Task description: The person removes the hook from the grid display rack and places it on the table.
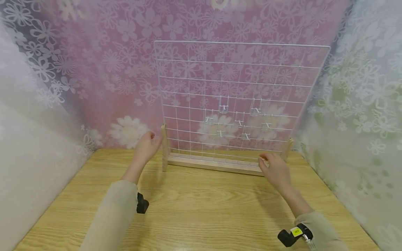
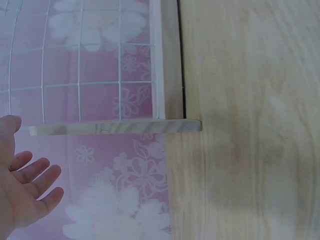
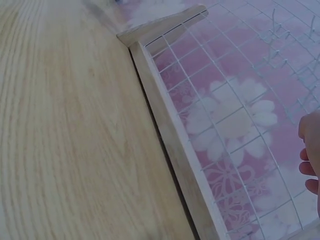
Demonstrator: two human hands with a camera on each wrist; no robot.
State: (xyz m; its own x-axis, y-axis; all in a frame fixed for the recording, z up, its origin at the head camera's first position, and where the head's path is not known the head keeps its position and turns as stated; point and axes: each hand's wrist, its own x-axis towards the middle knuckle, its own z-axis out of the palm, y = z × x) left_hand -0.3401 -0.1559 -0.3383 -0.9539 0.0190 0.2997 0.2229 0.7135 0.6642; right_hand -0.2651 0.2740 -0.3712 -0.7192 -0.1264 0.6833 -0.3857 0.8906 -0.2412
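A white wire grid panel stands upright in a wooden base, with several small wire hooks hung on its middle and lower rows. My left hand is just outside the left wooden post. In the left wrist view, that hand has its fingers relaxed and parted, and it holds nothing. My right hand is in front of the grid's lower right corner, near the right post. Loosely bent fingers of the right hand show at the right wrist view's edge, with nothing seen in them.
The stand is on a wood-grain table, close to its back edge. Pink flowered cloth hangs behind, and pale cloth closes off the right side. Each sleeve carries a black wrist camera.
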